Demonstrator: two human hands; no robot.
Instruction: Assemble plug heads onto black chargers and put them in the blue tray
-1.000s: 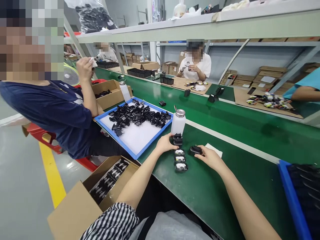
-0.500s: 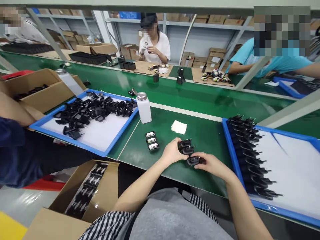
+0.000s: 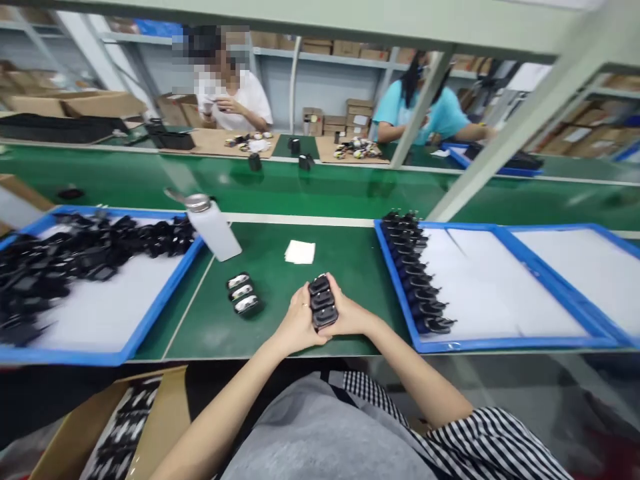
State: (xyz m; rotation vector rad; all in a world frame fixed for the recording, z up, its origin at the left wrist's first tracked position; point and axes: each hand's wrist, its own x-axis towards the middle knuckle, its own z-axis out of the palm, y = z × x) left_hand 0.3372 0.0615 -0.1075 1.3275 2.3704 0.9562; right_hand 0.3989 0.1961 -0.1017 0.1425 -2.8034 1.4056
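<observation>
My left hand (image 3: 299,325) and my right hand (image 3: 349,315) are cupped together over the green table near its front edge. Between them they grip a short row of three black plug adapters (image 3: 323,303) pressed side by side. Three more black adapters (image 3: 242,294) with shiny faces lie in a row on the table to the left of my hands. A folded white wipe (image 3: 301,252) lies just beyond my hands. A white dispenser bottle (image 3: 213,226) with a metal top stands to the left of the wipe.
A blue tray (image 3: 525,343) on the right holds a column of black adapters (image 3: 414,274) along its left edge. Another blue tray (image 3: 150,319) on the left carries a loose heap of adapters. A cardboard box (image 3: 120,427) sits below left. Two people work across the green belt (image 3: 350,190).
The view has swung right. My hands came together at the table's front edge, joining the right hand's adapter to the left hand's two.
</observation>
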